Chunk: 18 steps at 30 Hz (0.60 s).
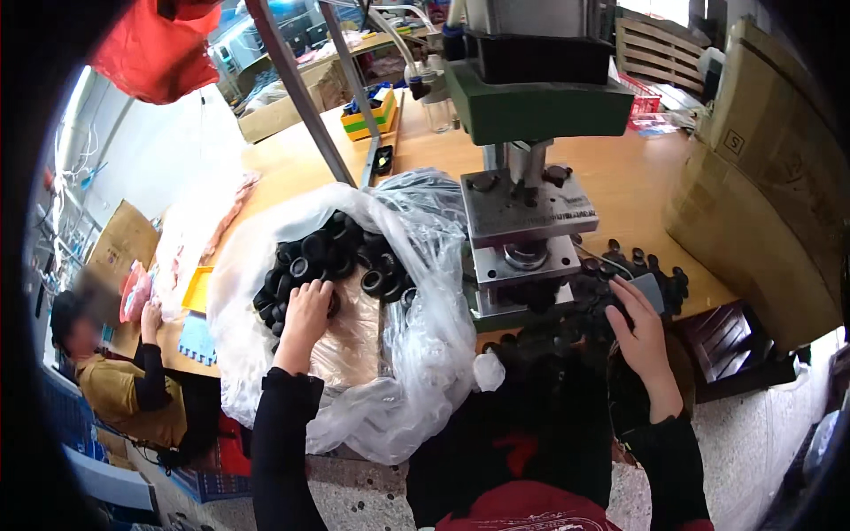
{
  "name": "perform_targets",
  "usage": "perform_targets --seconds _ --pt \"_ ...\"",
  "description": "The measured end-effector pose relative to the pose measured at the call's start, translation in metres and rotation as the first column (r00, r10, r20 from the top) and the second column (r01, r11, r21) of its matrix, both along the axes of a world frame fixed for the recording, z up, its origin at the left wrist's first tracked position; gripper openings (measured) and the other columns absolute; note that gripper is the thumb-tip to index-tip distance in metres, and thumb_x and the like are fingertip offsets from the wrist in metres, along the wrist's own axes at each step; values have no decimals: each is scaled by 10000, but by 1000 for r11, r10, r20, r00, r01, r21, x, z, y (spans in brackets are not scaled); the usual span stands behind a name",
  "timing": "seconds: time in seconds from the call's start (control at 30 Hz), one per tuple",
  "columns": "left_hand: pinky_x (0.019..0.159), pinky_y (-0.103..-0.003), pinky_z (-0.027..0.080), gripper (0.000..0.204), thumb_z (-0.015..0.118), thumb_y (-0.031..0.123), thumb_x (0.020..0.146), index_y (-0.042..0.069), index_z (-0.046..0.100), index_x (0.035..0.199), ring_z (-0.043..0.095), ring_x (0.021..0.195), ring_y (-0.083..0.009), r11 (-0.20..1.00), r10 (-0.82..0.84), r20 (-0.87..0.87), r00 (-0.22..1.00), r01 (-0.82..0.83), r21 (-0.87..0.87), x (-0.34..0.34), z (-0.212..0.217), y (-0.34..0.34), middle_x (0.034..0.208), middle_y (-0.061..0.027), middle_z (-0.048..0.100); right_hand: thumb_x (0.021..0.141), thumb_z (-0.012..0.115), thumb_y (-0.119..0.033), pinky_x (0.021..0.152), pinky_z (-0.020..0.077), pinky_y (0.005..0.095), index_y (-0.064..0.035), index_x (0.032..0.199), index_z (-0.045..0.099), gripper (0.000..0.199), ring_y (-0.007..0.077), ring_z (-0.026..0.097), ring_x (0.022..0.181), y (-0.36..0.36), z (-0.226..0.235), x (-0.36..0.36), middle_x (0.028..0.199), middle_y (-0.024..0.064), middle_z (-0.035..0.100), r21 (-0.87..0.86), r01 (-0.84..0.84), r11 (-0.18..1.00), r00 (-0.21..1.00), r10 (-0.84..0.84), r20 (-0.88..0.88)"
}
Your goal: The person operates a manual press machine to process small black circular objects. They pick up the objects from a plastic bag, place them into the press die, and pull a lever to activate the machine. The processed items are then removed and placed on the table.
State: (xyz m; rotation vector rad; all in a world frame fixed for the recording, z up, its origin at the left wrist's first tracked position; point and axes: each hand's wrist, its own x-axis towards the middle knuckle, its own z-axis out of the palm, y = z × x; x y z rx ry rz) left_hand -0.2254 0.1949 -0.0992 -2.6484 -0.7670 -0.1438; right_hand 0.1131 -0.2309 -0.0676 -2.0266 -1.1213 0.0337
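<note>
A clear plastic bag (pixel 412 372) lies spread on the table at the left, holding a heap of black round cap-like parts (pixel 310 252). Over the near side of that heap, my left hand (pixel 305 317) has its fingers bent and close together on one of the black parts. To the right stands a green and steel press (pixel 540 111), with a metal die block (pixel 529 212) and a round piece in its lower half. Just right of the press base, my right hand (pixel 639 334) is open, fingers stretched and thumb apart, beside more loose black parts (pixel 651 270).
Large cardboard boxes (pixel 753 186) stand at the right edge of the wooden table (pixel 407 142). A dark box (pixel 739 350) is below them. Metal posts (pixel 301 88) rise behind the bag. Another person (pixel 137 389) sits at the far left, near a yellow tray (pixel 197 289).
</note>
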Motion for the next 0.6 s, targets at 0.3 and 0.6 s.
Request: perform_targets --seconds 0.3,0.6 --pt "881 -277 503 706 728 -76 740 44 412 1360 617 1000 -140 94 475 602 642 642 -761 47 90 -129 1105 -68 599 818 762 -269 917 467 386 -1 1160 618 458 284 616 1057 114 58 -28 1149 144 638 329 -29 944 999 42 -31" --pt "972 -315 481 623 743 -33 764 -14 477 1326 590 1098 -171 -22 348 645 680 694 -720 135 105 -188 1153 -96 608 765 770 -360 884 429 458 -71 1073 642 442 336 599 973 111 29 -5 1019 151 634 266 -5 964 987 -38 154"
